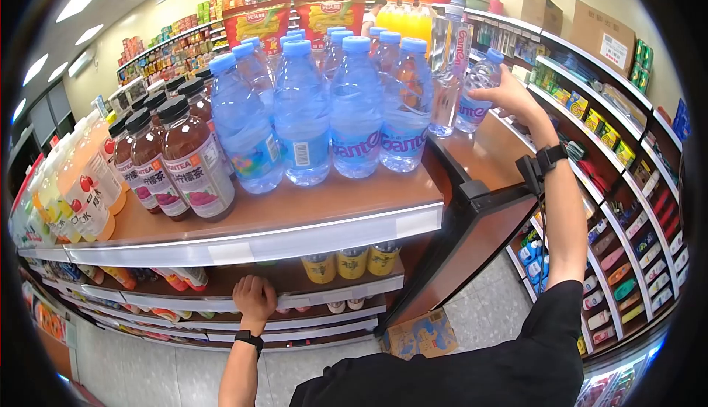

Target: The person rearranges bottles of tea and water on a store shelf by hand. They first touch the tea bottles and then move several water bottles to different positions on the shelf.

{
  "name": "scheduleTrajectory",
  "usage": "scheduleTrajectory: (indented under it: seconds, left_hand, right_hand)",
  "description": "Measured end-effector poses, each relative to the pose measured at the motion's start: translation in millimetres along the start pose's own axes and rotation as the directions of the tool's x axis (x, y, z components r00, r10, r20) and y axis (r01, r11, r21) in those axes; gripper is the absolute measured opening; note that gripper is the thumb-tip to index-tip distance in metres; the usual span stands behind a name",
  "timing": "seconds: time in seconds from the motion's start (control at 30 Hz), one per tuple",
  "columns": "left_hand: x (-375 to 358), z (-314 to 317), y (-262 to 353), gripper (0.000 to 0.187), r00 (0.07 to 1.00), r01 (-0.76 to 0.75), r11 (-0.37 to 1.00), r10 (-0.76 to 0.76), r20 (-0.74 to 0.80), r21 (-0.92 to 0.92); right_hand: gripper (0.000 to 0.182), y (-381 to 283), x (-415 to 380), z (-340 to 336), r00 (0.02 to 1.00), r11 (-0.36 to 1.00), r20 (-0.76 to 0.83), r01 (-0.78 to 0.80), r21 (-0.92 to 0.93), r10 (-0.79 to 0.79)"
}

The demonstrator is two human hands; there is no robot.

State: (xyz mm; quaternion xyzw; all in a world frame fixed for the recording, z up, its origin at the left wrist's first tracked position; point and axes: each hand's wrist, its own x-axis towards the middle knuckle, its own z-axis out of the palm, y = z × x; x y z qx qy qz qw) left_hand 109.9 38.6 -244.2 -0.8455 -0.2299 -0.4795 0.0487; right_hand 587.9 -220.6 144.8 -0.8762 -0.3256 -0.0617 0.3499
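My right hand (509, 97) is wrapped round the upper part of a small water bottle (472, 114) with a blue cap. That bottle stands upright at the right end of the top shelf, beside a taller clear bottle (445, 75). My left hand (254, 298) is lower down, its fingers curled over the front edge of the lower shelf (332, 294). Large blue-capped water bottles (301, 112) stand in rows on the top shelf (317, 204). Left of them are dark-capped lemon tea bottles (195, 160).
Peach-coloured drink bottles (85, 186) fill the left end. Behind the water are orange juice bottles (405, 20) and red snack bags (258, 23). Yellow-labelled containers (352, 262) sit on the lower shelf. A printed cardboard box (420, 335) lies on the floor; stocked shelving (619, 208) lines the right.
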Motion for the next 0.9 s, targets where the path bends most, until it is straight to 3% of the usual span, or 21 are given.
scheduleTrajectory:
  seconds: [0.07,0.13,0.2,0.27,0.33,0.43,0.57,0.67,0.8,0.9]
  left_hand:
    - [-1,0,0,0.017,1.000,-0.001,1.000,0.001,-0.006,-0.006]
    - [1,-3,2,0.017,1.000,0.005,1.000,-0.005,-0.006,-0.001]
    - [4,-3,5,0.016,0.999,0.020,1.000,-0.020,-0.028,0.004]
    - [5,-4,4,0.014,1.000,0.005,1.000,-0.005,0.000,0.011]
    - [4,-3,3,0.012,1.000,0.009,1.000,-0.009,-0.002,0.001]
    - [4,-4,4,0.011,1.000,0.005,1.000,-0.005,0.013,-0.017]
    - [4,-3,3,0.010,0.999,0.024,0.999,-0.023,0.023,-0.038]
    - [4,-5,5,0.011,0.998,0.045,0.997,-0.042,0.045,-0.061]
    - [4,-5,4,0.011,0.998,0.040,0.998,-0.037,0.055,-0.057]
    - [2,-4,0,0.010,0.999,0.026,1.000,-0.026,0.020,-0.005]
  right_hand:
    - [0.113,4,-13,-1,1.000,1.000,-0.024,-0.006,-0.020,0.005]
    - [0.108,17,-20,-3,0.971,0.984,-0.161,0.179,0.008,-0.176]
    - [0.096,24,-34,-8,0.937,0.968,-0.243,0.251,-0.025,-0.250]
    - [0.092,19,-56,-17,0.924,0.970,-0.298,0.213,-0.121,-0.240]
    - [0.087,9,-76,-29,0.951,0.979,-0.235,0.199,-0.040,-0.203]
    - [0.077,-25,-119,-42,0.938,0.935,-0.192,0.319,0.154,-0.288]
    - [0.071,-54,-149,-35,0.888,0.745,-0.188,0.455,0.488,-0.419]
    - [0.070,-85,-168,-16,0.836,0.649,-0.158,0.515,0.560,-0.526]
    - [0.068,-114,-181,17,0.801,0.590,-0.024,0.460,0.663,-0.598]
    - [0.073,-127,-185,29,0.785,0.618,0.062,0.434,0.656,-0.617]
